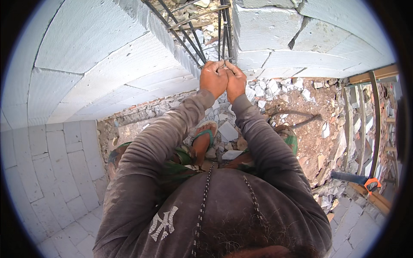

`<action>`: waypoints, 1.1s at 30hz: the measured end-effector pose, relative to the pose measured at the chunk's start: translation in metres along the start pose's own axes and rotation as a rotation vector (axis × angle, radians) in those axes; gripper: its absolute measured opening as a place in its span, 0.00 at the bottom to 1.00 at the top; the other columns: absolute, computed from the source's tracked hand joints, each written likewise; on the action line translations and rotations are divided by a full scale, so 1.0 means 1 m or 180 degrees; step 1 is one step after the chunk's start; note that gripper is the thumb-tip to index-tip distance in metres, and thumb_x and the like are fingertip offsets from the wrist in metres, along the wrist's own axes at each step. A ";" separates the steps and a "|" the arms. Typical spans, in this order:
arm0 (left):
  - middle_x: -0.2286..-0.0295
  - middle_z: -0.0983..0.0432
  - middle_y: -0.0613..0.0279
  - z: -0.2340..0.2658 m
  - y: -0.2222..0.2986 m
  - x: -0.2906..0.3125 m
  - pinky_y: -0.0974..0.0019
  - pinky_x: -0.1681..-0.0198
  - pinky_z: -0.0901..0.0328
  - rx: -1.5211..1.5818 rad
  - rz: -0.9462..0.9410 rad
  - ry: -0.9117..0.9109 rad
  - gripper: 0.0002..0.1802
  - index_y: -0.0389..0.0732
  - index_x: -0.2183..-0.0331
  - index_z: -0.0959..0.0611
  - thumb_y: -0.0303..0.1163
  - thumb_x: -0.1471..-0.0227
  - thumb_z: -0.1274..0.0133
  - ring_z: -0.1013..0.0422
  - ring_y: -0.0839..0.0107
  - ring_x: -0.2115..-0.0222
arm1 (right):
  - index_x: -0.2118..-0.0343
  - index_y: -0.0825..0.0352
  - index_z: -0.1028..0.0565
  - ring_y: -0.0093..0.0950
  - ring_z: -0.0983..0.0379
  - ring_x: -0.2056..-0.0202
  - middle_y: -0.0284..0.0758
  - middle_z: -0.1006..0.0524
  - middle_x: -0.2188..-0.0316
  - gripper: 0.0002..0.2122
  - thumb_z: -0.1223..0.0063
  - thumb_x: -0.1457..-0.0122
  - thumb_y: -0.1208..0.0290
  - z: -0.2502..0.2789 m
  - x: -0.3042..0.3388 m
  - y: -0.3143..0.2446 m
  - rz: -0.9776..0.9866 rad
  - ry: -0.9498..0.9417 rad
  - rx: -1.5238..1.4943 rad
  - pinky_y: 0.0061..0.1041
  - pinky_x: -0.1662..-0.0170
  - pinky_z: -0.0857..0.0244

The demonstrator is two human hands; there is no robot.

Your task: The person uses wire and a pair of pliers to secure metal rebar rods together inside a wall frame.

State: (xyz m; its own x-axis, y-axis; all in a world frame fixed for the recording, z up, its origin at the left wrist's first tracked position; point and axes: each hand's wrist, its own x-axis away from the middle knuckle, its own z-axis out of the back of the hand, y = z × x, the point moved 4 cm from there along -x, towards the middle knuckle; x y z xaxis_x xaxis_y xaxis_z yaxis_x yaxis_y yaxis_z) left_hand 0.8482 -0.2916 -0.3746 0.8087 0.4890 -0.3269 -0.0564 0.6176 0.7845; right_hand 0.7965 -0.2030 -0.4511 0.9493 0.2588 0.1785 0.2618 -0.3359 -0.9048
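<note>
Both my hands meet at the foot of a gap between two light block walls. My left hand is closed, its fingertips pinched together against those of my right hand, which is closed too. Whatever lies between the fingertips is too small or too hidden to name. Right behind them rise dark steel reinforcing bars, several of them, with thinner crosspieces tying across. The lower ends of the bars are partly hidden by my fingers.
Pale block walls stand on the left and right of the gap. Broken block pieces litter the ground by my sandalled foot. A bent dark rod or cable lies to the right, and a handsaw with an orange handle sits farther right by timber.
</note>
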 end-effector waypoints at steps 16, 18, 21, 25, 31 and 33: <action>0.65 0.19 0.57 0.001 -0.006 -0.007 0.62 0.68 0.26 0.2701 0.2534 -0.0294 0.17 0.34 0.58 0.16 0.35 0.40 0.52 0.24 0.69 0.66 | 0.58 0.75 0.17 0.21 0.22 0.71 0.36 0.17 0.69 0.10 0.41 0.37 0.74 -0.014 0.010 -0.035 0.0421 0.0054 0.0793 0.23 0.70 0.26; 0.65 0.20 0.57 0.001 -0.006 -0.005 0.62 0.69 0.25 0.2726 0.2555 -0.0423 0.16 0.34 0.58 0.17 0.35 0.39 0.51 0.24 0.71 0.66 | 0.58 0.76 0.18 0.21 0.21 0.71 0.36 0.17 0.70 0.10 0.41 0.37 0.74 -0.014 0.009 -0.035 0.0075 -0.0005 0.0457 0.23 0.70 0.26; 0.57 0.22 0.55 0.003 -0.010 0.007 0.66 0.64 0.25 0.2002 0.2515 -0.0522 0.17 0.33 0.52 0.20 0.33 0.37 0.53 0.24 0.68 0.61 | 0.55 0.74 0.20 0.19 0.25 0.73 0.34 0.19 0.69 0.11 0.44 0.36 0.74 -0.012 0.007 -0.037 -0.0156 -0.0044 0.0562 0.20 0.74 0.30; 0.65 0.21 0.59 0.008 -0.011 0.018 0.71 0.71 0.30 0.1576 0.2345 -0.0745 0.13 0.33 0.57 0.18 0.31 0.38 0.49 0.27 0.75 0.69 | 0.58 0.73 0.20 0.17 0.27 0.75 0.32 0.19 0.69 0.09 0.44 0.36 0.74 -0.007 0.002 -0.032 0.0018 0.0003 0.0695 0.19 0.75 0.33; 0.73 0.23 0.63 0.022 -0.002 0.003 0.73 0.76 0.37 0.1753 0.2230 -0.0848 0.11 0.33 0.62 0.17 0.30 0.40 0.46 0.31 0.78 0.77 | 0.61 0.71 0.21 0.23 0.25 0.73 0.35 0.19 0.69 0.07 0.41 0.37 0.73 -0.001 0.001 -0.021 0.0970 0.0102 0.1068 0.24 0.70 0.30; 0.74 0.23 0.64 0.024 0.000 -0.001 0.73 0.77 0.37 0.1781 0.2379 -0.0897 0.11 0.32 0.63 0.16 0.30 0.40 0.46 0.31 0.79 0.77 | 0.61 0.71 0.21 0.33 0.22 0.71 0.40 0.20 0.68 0.06 0.42 0.39 0.75 -0.001 0.005 -0.022 0.1281 0.0279 0.1862 0.30 0.67 0.29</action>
State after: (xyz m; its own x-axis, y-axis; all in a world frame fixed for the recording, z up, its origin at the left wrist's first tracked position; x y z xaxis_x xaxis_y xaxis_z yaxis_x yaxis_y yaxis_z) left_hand 0.8617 -0.3073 -0.3619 0.7919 0.4257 0.4378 -0.3845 -0.2095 0.8991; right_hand 0.7955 -0.1958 -0.4299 0.9695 0.1350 -0.2046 -0.2248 0.1570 -0.9617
